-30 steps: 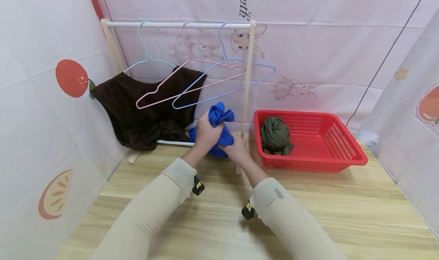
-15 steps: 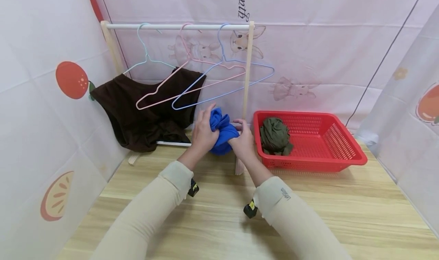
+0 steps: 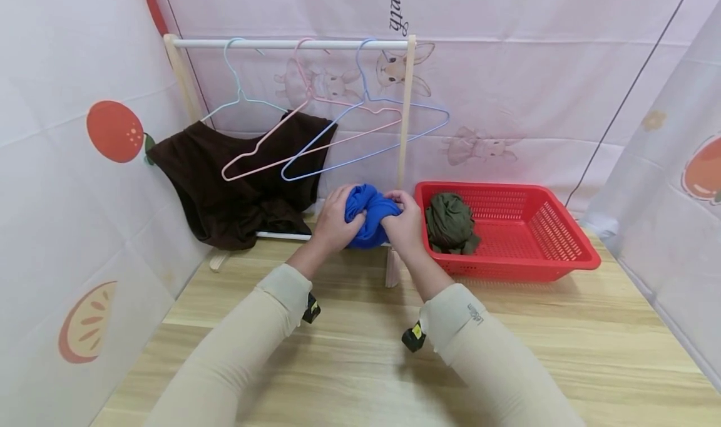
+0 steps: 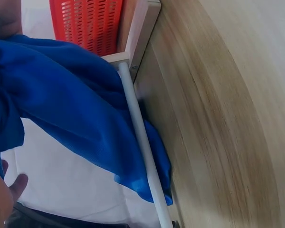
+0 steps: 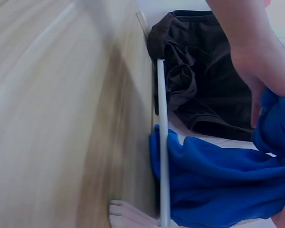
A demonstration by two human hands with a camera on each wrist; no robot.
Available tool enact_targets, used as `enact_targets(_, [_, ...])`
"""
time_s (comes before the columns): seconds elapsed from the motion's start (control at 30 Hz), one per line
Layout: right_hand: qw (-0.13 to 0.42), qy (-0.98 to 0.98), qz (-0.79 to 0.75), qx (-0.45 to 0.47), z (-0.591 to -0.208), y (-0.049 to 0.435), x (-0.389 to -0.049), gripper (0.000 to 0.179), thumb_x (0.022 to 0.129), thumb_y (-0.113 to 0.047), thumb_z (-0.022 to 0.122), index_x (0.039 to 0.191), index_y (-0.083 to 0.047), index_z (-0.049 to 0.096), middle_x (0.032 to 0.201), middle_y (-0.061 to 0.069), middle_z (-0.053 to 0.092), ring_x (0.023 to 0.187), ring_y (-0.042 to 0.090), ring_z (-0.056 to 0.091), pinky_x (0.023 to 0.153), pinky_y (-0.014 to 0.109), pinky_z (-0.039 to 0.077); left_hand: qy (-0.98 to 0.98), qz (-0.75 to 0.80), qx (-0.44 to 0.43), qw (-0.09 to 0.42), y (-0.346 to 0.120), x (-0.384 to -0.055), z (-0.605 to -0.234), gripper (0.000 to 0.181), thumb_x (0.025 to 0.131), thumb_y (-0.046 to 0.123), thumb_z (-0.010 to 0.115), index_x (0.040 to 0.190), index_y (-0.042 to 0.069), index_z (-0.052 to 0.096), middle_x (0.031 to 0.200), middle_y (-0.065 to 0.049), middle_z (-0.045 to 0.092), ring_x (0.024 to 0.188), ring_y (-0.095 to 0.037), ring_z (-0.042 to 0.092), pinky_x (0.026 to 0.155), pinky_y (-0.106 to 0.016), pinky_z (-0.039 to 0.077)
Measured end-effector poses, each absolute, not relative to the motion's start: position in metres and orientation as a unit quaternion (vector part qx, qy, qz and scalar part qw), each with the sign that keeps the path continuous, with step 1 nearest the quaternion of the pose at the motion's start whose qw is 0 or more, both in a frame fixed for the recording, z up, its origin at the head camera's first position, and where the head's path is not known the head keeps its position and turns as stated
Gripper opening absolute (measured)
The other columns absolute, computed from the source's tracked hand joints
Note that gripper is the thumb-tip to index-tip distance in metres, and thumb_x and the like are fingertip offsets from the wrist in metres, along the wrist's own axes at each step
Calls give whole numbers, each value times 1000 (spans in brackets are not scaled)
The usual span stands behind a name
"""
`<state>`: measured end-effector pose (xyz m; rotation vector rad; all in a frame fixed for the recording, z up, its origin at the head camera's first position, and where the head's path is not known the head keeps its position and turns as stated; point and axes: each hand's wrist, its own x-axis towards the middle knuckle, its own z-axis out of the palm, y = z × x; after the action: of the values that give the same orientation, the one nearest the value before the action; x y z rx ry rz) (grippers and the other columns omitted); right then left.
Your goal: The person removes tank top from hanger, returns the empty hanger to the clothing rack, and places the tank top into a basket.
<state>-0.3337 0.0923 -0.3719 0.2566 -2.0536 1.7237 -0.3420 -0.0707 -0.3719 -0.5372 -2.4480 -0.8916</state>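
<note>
Between my two hands is a bunched blue cloth garment (image 3: 368,220), its full shape hidden by folds. My left hand (image 3: 334,222) grips its left side, thumb over the fabric. On the other side my right hand (image 3: 404,221) pinches a fold with curled fingers. Lower down, the blue fabric (image 4: 85,109) hangs to the rack's low white bar (image 4: 141,137), with part of it beyond the bar. Just above my hands hang a blue hanger (image 3: 366,104) and a pink hanger (image 3: 310,95), both without clothing.
A dark brown garment (image 3: 248,158) hangs from a mint green hanger (image 3: 241,95) on the rack's left. To the right stands a red basket (image 3: 507,267) with a crumpled olive green cloth (image 3: 450,223) inside. The rack's wooden post (image 3: 407,114) rises behind my right hand.
My hands have moved apart and my right hand has risen. The blue garment, first a twisted upright bunch, is now spread wider and rounder between them.
</note>
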Motion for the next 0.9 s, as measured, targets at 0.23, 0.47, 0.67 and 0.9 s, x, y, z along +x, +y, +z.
enact_targets(0.23, [223,-767,592,111,-359,99,-336,36,78,5,57,106,-10,74,110,10,65,106,24,60,94,42,49,-889,-360,-215,186,-65,-334,-368,99,79,70,65,152,14,31,152,-11,39,135,-32,40,108,-58,37])
enact_targets(0.47, [153,-759,613,156,-343,105,-332,55,75,7,56,123,-17,68,130,5,57,118,26,49,96,43,42,-867,-426,-196,166,-58,-333,-364,112,67,51,87,154,25,22,151,-11,37,133,-34,42,107,-56,39])
enact_targets(0.67, [69,-690,686,219,-338,106,-326,75,80,3,52,147,-28,44,147,1,48,129,27,45,99,46,43,-856,-456,-185,160,-55,-336,-366,116,65,45,91,154,30,18,150,-11,36,131,-33,43,106,-57,39])
enact_targets(0.9, [-8,-612,739,282,-338,106,-322,81,84,-5,36,157,-33,16,163,-2,21,151,26,14,118,57,18,-851,-469,-157,176,-52,-340,-370,117,65,46,90,154,35,14,153,-12,35,135,-35,41,107,-59,38])
